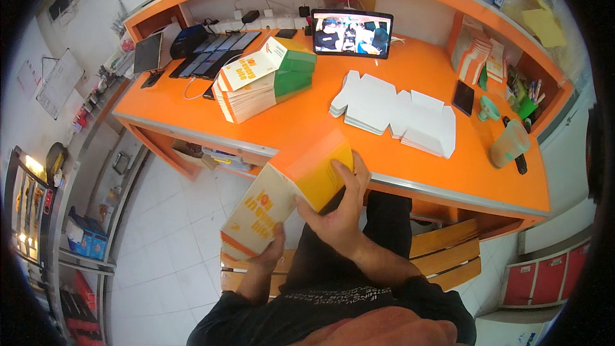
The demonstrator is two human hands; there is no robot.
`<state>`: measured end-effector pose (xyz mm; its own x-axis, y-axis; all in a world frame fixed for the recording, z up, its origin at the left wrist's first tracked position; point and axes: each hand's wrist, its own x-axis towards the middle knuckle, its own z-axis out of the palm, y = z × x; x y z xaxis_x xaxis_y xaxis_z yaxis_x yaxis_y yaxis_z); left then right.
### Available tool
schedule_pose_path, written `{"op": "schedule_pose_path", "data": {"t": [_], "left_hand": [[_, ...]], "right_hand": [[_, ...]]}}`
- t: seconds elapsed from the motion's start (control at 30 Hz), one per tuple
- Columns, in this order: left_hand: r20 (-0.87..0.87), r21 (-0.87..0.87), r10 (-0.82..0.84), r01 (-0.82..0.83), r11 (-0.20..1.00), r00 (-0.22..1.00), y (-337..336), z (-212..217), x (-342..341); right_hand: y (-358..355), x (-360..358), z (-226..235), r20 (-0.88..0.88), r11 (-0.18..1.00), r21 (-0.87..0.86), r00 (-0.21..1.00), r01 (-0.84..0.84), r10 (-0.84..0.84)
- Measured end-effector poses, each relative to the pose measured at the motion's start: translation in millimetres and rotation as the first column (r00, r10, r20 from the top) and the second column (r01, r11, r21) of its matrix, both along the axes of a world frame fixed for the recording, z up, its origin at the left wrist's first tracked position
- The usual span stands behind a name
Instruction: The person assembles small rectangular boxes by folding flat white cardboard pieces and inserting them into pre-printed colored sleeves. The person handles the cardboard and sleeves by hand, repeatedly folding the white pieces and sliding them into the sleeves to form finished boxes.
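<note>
Over my lap, in front of the desk's near edge, I hold a food carton (256, 208) of white card with orange and yellow panels and orange print. My left hand (270, 251) grips its lower end, fingers partly hidden behind it. At the upper end my right hand (343, 208) has its thumb and fingers on the yellow panel. Beyond it on the desk lies a stack of folded cartons (243, 93), white with green sides. To the right of that is a pile of flat white carton blanks (391, 112), plain side up.
The orange desk (314, 99) bears a tablet (352, 33) playing a video and several dark devices (218, 51) at its left. On the right are a phone (463, 98), a translucent cup (510, 143) and a green pen holder (526, 109). A slatted wooden bench (448, 253) is beneath me.
</note>
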<state>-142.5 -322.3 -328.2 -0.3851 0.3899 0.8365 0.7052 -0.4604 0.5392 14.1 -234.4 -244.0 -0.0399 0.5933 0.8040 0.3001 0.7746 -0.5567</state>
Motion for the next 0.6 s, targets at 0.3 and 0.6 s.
{"op": "schedule_pose_path", "data": {"t": [0.3, 0.6], "left_hand": [[-0.042, -0.2, -0.313, 0.299, 0.933, 0.949, 141, 152, -48], [-0.429, -0.309, 0.227, -0.378, 0.873, 0.874, 205, 208, -122]], "right_hand": [[191, -46, 142, 0.324, 0.957, -0.168, 0.93, 0.239, -0.175], [294, -118, 103, 0.648, 0.835, -0.494, 0.743, 0.243, 0.167]]}}
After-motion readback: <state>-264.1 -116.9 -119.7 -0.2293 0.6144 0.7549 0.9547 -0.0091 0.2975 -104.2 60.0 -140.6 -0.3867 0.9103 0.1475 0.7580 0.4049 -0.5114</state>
